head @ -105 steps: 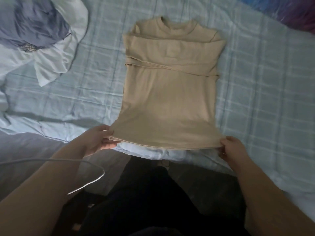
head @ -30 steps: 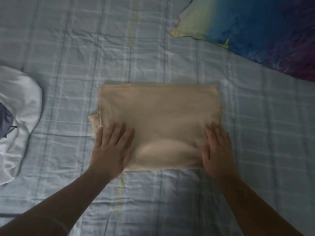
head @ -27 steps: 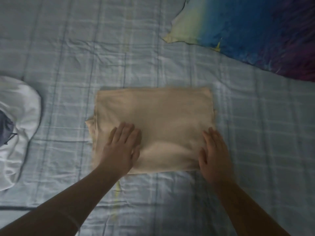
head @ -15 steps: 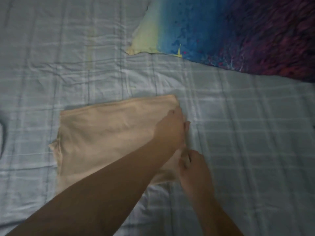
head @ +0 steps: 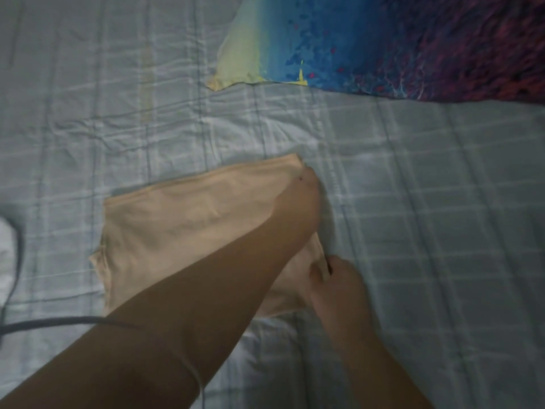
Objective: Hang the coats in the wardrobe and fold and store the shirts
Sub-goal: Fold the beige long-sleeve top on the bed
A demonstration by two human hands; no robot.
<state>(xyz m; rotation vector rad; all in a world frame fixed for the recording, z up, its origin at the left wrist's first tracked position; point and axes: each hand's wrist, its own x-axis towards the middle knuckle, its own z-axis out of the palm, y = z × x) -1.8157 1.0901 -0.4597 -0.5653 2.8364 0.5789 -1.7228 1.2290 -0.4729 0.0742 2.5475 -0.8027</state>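
The left hand (head: 300, 208) reaches across the folded beige shirt (head: 182, 228) and grips its far right edge; the right hand (head: 336, 284), just nearer, pinches the same edge, on the bed (head: 442, 231).

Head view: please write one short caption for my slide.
Both hands, left hand and right hand, grip the folded beige shirt at its right edge on the checked bedsheet.

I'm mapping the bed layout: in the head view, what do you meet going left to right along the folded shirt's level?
White garment at the left edge → beige folded shirt → left hand at the shirt's right edge, with the right hand gripping just below it → bare plaid bedsheet.
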